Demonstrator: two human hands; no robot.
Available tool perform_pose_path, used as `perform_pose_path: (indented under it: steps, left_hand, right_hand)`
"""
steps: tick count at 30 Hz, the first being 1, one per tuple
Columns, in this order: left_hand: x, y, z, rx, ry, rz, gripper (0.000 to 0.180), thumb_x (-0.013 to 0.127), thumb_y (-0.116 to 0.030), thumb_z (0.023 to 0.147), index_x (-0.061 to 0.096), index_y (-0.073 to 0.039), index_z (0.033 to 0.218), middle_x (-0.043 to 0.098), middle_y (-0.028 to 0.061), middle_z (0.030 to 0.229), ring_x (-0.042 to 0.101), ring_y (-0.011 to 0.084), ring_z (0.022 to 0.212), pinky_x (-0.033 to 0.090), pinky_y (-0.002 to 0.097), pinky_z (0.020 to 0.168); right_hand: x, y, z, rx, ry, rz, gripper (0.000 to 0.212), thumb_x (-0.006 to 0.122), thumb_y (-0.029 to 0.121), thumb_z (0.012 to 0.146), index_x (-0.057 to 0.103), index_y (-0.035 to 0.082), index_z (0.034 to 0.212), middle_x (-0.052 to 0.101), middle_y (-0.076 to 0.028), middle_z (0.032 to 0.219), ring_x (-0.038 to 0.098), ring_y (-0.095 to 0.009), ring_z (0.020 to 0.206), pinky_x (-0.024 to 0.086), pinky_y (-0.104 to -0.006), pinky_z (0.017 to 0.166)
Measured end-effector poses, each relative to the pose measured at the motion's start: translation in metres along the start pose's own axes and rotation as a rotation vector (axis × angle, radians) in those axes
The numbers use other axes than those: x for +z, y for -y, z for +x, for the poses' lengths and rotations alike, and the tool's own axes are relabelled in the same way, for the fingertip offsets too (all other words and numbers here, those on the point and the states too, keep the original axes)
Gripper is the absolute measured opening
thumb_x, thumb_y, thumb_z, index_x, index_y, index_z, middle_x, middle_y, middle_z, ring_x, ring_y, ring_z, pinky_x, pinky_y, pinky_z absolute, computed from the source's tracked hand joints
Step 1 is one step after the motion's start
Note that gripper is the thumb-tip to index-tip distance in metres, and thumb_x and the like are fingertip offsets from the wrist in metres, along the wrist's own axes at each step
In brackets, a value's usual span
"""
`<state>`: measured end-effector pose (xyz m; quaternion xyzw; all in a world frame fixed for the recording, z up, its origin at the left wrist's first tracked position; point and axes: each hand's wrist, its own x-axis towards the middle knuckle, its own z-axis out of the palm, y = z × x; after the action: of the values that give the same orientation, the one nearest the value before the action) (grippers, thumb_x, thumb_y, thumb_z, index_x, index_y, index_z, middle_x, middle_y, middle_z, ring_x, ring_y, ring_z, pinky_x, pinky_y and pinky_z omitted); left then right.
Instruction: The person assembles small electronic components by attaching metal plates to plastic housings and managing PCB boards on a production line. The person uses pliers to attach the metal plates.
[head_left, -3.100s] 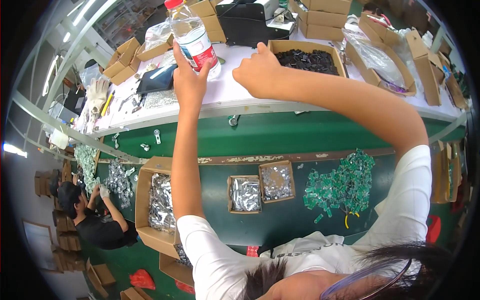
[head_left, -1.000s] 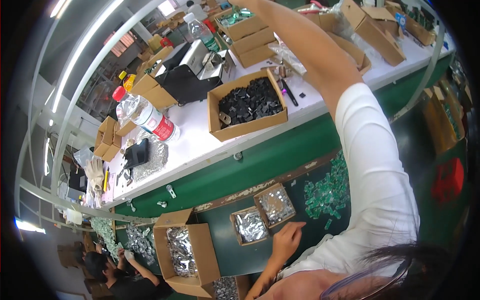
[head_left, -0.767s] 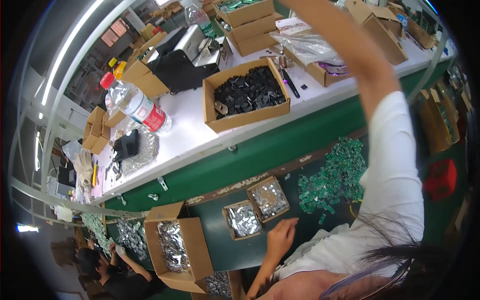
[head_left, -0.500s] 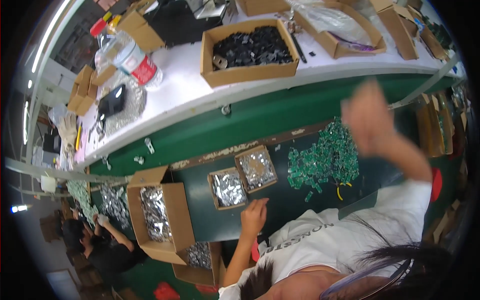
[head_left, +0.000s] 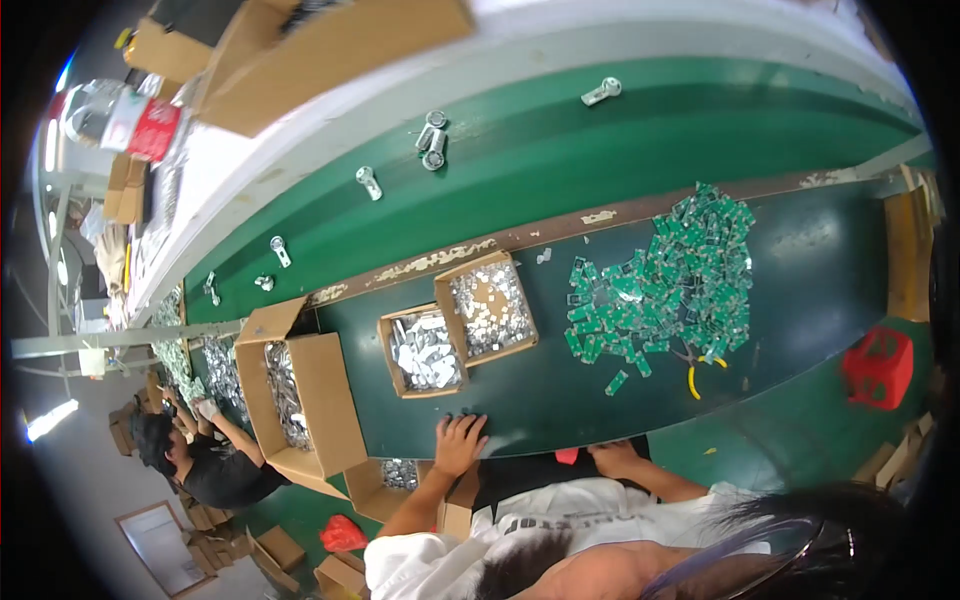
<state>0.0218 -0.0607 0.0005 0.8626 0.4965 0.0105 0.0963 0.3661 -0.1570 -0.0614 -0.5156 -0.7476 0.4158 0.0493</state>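
My left hand lies palm down on the near edge of the dark green worktable, fingers spread and holding nothing. Beyond it stands a small cardboard box of shiny silver metal pieces. A second box of small silvery parts touches it on the right. My right hand rests low at the table edge over my dark lap, its fingers loosely extended with nothing in them. A pile of small green circuit boards spreads over the table's right half. Pliers with yellow handles lie at its near side.
A larger carton of metal parts stands left. Several silver round-ended parts sit on the green belt behind. A red plastic stool is at right. A co-worker in black works at far left.
My right hand has come down from its raised place over the right side to my lap. My left hand has flattened onto the table edge. The view has turned downward, showing more belt.
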Motion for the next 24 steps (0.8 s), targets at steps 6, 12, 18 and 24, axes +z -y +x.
perform_pose_path:
  steps: [6,12,18,24]
  left_hand:
    - [0.029,0.037,-0.011,0.182,0.051,-0.004,0.042,0.066,-0.046,0.071,0.063,-0.029,0.109,0.057,-0.0018,0.095,0.056,0.0151,0.089,0.029,0.0523,0.095]
    - [0.023,0.035,-0.008,0.144,0.058,-0.073,0.040,0.071,-0.045,0.068,0.066,-0.034,0.107,0.056,-0.0035,0.095,0.056,0.0141,0.085,0.031,0.0479,0.094]
    - [0.018,0.031,-0.001,0.136,-0.022,-0.032,0.043,0.068,-0.045,0.073,0.062,-0.032,0.114,0.052,-0.0034,0.103,0.051,0.0134,0.095,0.028,0.0463,0.102]
    - [0.015,0.036,0.003,0.168,-0.085,-0.113,0.042,0.066,-0.037,0.077,0.061,-0.025,0.117,0.051,0.0005,0.110,0.047,0.0177,0.103,0.027,0.0470,0.103]
  right_hand:
    - [0.052,0.008,0.114,0.061,-0.050,-0.031,0.036,0.054,0.019,0.084,0.057,0.005,0.117,0.049,-0.020,0.129,0.046,-0.040,0.117,0.035,-0.0512,0.098]
    - [0.164,-0.152,-0.151,0.058,-0.134,0.027,0.037,0.054,0.019,0.084,0.057,0.005,0.118,0.050,-0.020,0.128,0.046,-0.039,0.117,0.036,-0.0503,0.098]
    - [0.166,-0.223,-0.187,-0.009,-0.185,-0.070,0.037,0.054,0.019,0.084,0.057,0.004,0.118,0.050,-0.020,0.127,0.046,-0.038,0.117,0.036,-0.0494,0.098]
    - [0.160,-0.001,-0.008,0.051,-0.289,-0.145,0.037,0.054,0.020,0.084,0.057,0.004,0.118,0.051,-0.020,0.127,0.047,-0.038,0.117,0.037,-0.0484,0.097]
